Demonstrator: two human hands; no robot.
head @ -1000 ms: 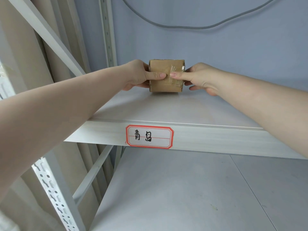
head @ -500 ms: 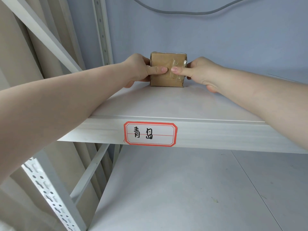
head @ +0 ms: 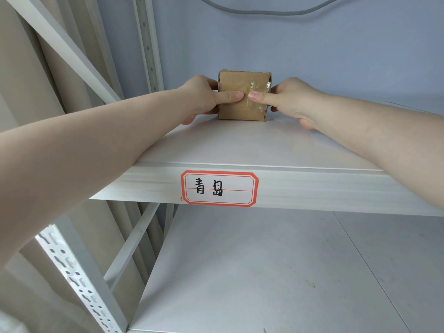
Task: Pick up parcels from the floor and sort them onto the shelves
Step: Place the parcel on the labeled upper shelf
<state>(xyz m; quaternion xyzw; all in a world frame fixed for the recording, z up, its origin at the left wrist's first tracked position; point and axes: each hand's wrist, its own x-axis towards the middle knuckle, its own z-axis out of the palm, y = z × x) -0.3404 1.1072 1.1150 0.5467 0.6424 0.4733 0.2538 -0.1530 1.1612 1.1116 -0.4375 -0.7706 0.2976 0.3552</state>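
A small brown cardboard parcel (head: pixel 240 84) with clear tape on its front stands on the white shelf (head: pixel 240 143), far back near the blue wall. My left hand (head: pixel 204 97) grips its left side, thumb pressed on the front face. My right hand (head: pixel 290 99) grips its right side, thumb also on the front. The two thumb tips nearly meet. The parcel's bottom edge rests on the shelf board. Its back is hidden.
The shelf's front edge carries a red-bordered label (head: pixel 219 188) with handwritten characters. A lower shelf board (head: pixel 276 272) lies beneath. A perforated upright (head: pixel 79 277) and a diagonal brace (head: pixel 62 46) stand at the left, beside beige curtains. A grey cable (head: pixel 264 12) hangs on the wall.
Both hands have pushed the parcel farther back along the shelf toward the wall. It now sits flat on the board, still held from both sides.
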